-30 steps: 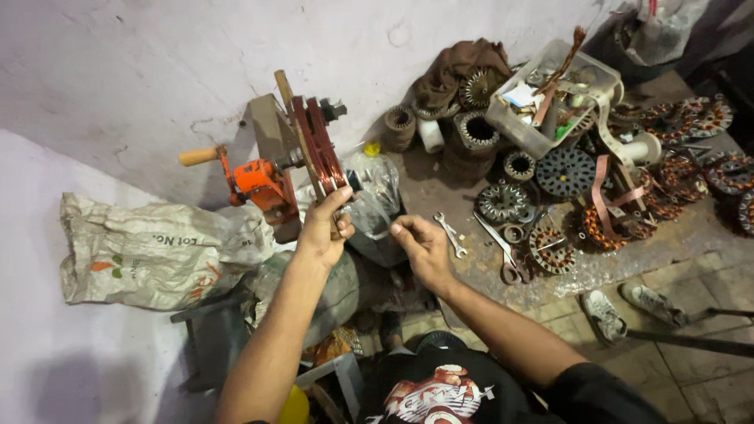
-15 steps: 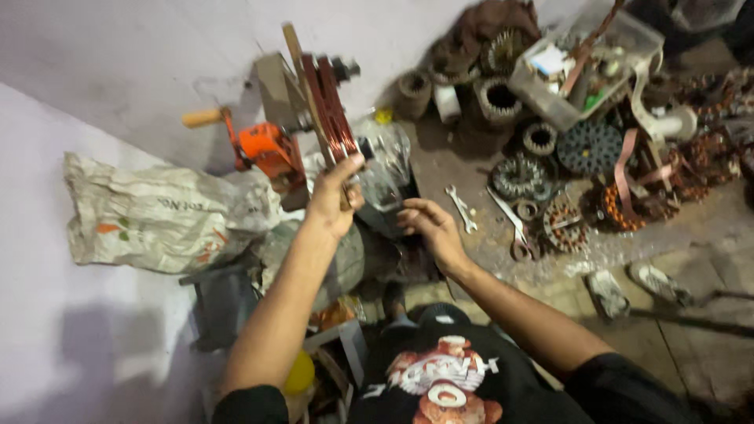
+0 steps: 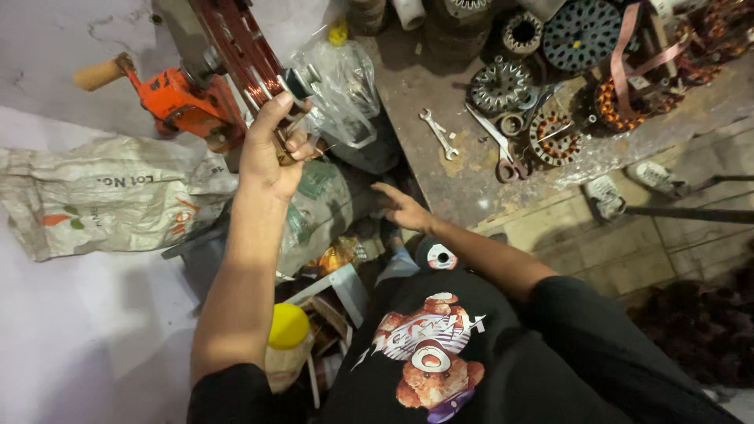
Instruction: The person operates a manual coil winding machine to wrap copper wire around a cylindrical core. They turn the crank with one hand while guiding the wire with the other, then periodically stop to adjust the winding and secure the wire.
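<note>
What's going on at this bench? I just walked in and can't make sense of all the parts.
A person is at a cluttered workbench. Their left hand grips the red winding frame wound with copper wire, mounted on an orange hand-crank machine. Their right hand hangs open and low at the bench edge, holding nothing. A wrench, scissors and several motor stators lie on the bench.

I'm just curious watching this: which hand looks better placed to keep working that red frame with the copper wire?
Probably the left hand: it grips the red winding frame at its copper wire. The right hand is open, low, apart from it.
</note>
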